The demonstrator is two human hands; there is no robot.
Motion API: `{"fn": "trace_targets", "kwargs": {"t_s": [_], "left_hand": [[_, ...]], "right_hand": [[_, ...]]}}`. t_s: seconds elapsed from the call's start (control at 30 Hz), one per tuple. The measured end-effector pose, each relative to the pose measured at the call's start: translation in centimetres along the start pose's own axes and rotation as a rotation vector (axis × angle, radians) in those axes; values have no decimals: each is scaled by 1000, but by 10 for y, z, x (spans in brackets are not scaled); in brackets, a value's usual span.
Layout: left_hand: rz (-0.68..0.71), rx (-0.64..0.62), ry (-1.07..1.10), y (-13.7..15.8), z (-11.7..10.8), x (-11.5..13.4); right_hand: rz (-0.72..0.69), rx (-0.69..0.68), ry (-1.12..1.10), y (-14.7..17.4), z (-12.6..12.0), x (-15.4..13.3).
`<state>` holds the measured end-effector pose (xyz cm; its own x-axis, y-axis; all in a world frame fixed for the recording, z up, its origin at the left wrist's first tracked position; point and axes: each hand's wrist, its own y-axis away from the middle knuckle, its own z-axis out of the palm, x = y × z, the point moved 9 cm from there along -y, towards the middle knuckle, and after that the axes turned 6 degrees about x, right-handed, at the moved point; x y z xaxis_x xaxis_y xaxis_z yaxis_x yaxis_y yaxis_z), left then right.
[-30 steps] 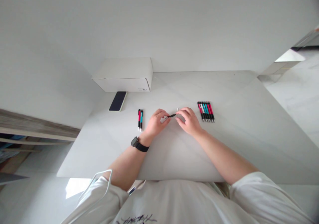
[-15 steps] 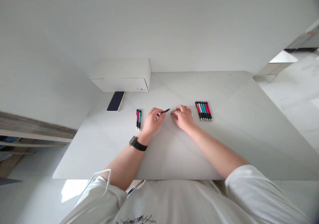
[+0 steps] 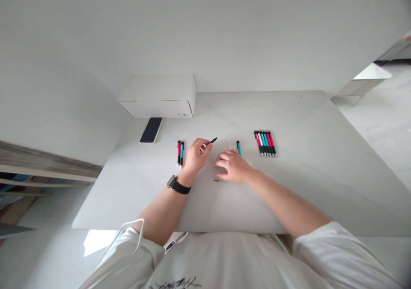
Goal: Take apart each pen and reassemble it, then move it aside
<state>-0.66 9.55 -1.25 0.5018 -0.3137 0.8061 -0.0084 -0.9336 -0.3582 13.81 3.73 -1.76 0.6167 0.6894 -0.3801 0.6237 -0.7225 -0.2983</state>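
My left hand is closed on a pen part; its black end sticks out past the fingertips and a bit of red shows between the fingers. My right hand hovers low over the table, palm down, fingers slightly apart, with nothing visible in them. Just below its fingers lies a small dark piece, perhaps a spring. Beyond the right hand are a teal pen barrel with a black end and a thin white stick, like a refill, both partly covered by that hand.
Left of my left hand, a red pen and a teal pen lie side by side. A row of several pens lies to the right. A phone and a white box sit at the back left of the white table.
My right hand has come toward me and slightly left, uncovering the teal barrel, the white stick and the small dark piece. My left hand keeps its hold, nearly unmoved.
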Motion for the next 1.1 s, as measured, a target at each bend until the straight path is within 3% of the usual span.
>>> {"fn": "trace_targets", "kwargs": {"t_s": [0.2, 0.37, 0.53, 0.67, 0.77, 1.1], "left_hand": [[-11, 17, 13, 0, -3, 0], [-14, 24, 10, -1, -5, -1], [0, -5, 6, -1, -3, 0], [17, -53, 32, 1, 3, 5], [45, -113, 43, 3, 9, 11], [97, -191, 50, 9, 17, 20]], "right_hand": [[-194, -159, -25, 16, 20, -44], [-211, -162, 21, 17, 27, -52], [-12, 18, -30, 7, 2, -12], [276, 339, -318, 9, -33, 44], [442, 549, -434, 20, -46, 76], [460, 607, -513, 22, -41, 76]]}}
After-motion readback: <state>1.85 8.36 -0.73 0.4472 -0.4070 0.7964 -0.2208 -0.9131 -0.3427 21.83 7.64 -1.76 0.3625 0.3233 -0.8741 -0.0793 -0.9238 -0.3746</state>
